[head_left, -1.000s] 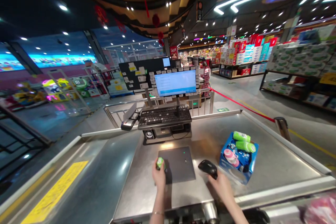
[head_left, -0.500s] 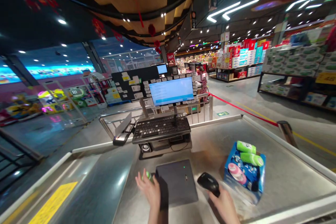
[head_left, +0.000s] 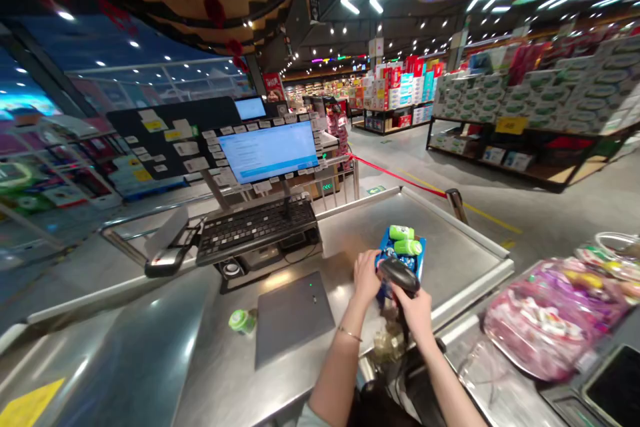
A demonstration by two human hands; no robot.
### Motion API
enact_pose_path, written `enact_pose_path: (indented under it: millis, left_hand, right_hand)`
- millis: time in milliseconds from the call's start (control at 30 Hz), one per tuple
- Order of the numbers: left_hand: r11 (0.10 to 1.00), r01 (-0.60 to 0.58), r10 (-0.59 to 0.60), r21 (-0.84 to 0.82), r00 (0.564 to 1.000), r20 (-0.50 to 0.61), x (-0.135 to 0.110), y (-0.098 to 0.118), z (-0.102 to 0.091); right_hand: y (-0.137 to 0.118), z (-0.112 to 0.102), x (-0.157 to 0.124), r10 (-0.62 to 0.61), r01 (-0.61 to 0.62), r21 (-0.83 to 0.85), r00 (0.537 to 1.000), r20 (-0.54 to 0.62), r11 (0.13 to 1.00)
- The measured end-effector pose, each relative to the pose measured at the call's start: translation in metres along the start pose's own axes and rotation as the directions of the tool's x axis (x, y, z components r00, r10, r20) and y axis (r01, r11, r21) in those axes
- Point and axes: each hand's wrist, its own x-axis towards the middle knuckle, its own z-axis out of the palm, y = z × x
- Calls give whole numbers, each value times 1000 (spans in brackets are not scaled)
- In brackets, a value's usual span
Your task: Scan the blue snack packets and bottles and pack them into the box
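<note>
A black handheld barcode scanner [head_left: 399, 274] is in my right hand [head_left: 416, 312], its head above the near part of a blue open box [head_left: 423, 260]. Green-and-white bottles [head_left: 407, 247] lie at the far end of the box. My left hand [head_left: 367, 278] is at the box's left side, its fingers curled and partly covered by the scanner. What they grip, if anything, is hidden. On the steel counter to the left stands a small green-and-white container [head_left: 242, 321], beside a flat dark grey panel [head_left: 294, 317].
Behind the panel are a keyboard [head_left: 257, 227] and a lit monitor [head_left: 270, 151] edged with small labels. A card terminal [head_left: 167, 260] stands left of the keyboard. Pink packaged goods [head_left: 540, 320] lie at the right. A red barrier tape [head_left: 400, 173] runs beyond the counter.
My left hand has left the green container and moved right to the blue box. The scanner in my right hand is now raised over the box. The view has turned right.
</note>
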Motion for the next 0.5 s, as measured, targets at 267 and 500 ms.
enact_pose_path:
  millis: [267, 500]
  left_hand:
    - [998, -52, 51, 43, 998, 32, -1, 6, 14]
    - [989, 81, -89, -120, 994, -66, -8, 16, -5]
  right_hand:
    - [-15, -41, 18, -17, 20, 35, 994, -107, 999]
    - [-22, -45, 15, -9, 18, 80, 994, -111, 997]
